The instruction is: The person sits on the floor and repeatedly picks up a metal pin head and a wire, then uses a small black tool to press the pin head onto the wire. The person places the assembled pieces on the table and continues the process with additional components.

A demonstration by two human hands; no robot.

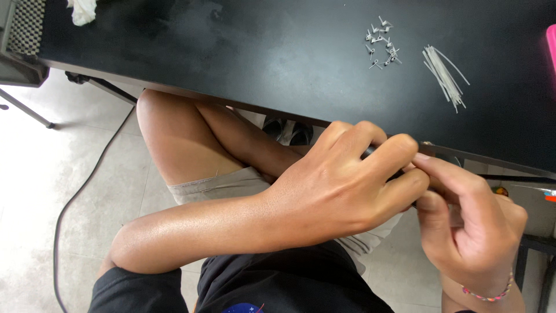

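My left hand point(341, 182) is curled around a small dark object point(369, 152), of which only a sliver shows between the fingers. My right hand point(472, 223) meets it from the right, its fingertips pinching at the same spot by the left index finger. Both hands hover just below the front edge of a black table point(278, 52). What exactly is pinched is hidden by the fingers. On the table, far right, lie a pile of small white metal-tipped pieces point(382, 40) and a bundle of thin white strands point(445, 72).
A white crumpled cloth point(82, 10) lies at the table's far left corner. A pink object point(551, 40) peeks in at the right edge. A dark cable point(81, 191) runs over the tiled floor. My bare knee point(174, 133) is under the table.
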